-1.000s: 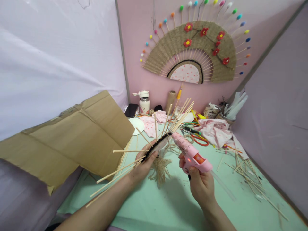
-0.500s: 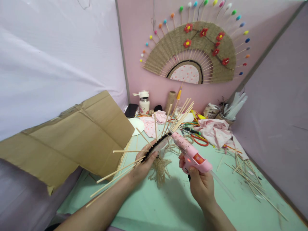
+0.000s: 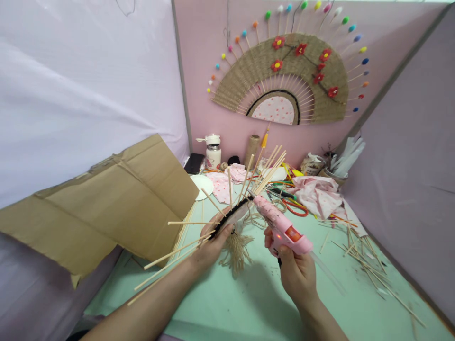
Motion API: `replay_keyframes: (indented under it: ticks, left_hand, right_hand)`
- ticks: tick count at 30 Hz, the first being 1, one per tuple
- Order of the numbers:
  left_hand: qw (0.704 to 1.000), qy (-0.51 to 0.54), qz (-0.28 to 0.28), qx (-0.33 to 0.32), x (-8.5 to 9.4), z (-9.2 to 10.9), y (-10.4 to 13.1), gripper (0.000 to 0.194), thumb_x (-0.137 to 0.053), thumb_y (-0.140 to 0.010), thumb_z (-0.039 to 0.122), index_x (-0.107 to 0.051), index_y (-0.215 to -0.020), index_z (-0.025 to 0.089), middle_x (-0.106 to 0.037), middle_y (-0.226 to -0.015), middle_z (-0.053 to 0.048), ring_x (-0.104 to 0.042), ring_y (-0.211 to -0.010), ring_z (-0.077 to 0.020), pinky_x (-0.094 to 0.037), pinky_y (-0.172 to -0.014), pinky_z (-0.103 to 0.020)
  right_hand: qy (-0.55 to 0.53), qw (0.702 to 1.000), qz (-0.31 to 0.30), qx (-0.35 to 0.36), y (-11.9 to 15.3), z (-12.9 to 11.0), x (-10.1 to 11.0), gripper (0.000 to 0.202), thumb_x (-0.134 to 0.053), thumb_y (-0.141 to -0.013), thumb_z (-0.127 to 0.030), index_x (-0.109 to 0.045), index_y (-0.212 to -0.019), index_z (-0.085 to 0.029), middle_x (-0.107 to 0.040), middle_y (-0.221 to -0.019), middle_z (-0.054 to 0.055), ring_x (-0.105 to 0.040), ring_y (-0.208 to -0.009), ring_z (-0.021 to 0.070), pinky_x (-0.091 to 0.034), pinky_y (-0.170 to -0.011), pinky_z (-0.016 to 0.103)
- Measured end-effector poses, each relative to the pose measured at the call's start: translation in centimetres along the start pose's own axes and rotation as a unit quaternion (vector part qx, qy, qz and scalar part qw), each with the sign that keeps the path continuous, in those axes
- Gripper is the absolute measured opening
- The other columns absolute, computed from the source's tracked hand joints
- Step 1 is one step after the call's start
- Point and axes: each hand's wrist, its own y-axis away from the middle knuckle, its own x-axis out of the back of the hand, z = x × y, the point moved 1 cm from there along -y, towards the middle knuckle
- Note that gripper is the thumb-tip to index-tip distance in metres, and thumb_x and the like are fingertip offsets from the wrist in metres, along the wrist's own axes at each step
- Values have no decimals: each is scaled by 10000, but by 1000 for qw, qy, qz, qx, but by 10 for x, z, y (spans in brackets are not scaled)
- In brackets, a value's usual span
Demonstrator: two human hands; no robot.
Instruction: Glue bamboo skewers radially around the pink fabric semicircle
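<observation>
My left hand [image 3: 216, 239] is closed around a half-round fan base [image 3: 239, 214] with a black edge, its thumb on the pale face. Several thin wooden sticks [image 3: 188, 222] fan outward from that edge. A beige tassel [image 3: 236, 251] hangs below the base. In my right hand [image 3: 296, 270] is a pink glue gun [image 3: 280, 225], its small light glowing and a clear glue stick [image 3: 329, 272] poking out of the back. The gun's nozzle tip is at the black edge near the upper sticks; whether it touches cannot be made out.
Brown cardboard [image 3: 106, 208] leans at the left. A decorated fan [image 3: 284, 71] hangs on the pink back wall. Behind the work stand a white bottle [image 3: 213, 154], a cardboard tube [image 3: 252, 149], scissors [image 3: 296, 207] and crumpled pink cloth [image 3: 318, 193]. Loose sticks [image 3: 369, 265] lie at the right.
Both hands, the fan base and the glue gun stay in nearly the same place. The whole view has shifted very slightly.
</observation>
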Motion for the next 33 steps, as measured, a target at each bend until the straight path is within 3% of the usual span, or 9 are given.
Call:
replay_keyframes:
  ticks: [33]
  left_hand:
    - [1000, -3, -1, -7, -1, 2, 0, 375, -650, -845, 417, -642, -1195, 283, -671, -1262, -41, -587, -1228, -267, -445, -1087, -460]
  right_hand:
    - [-17, 1000, -3, 8, -2, -4, -1, 201, -485, -947, -355, -627, -952, -212, -601, -835, 49, -547, -706, 167, -429, -573, 277]
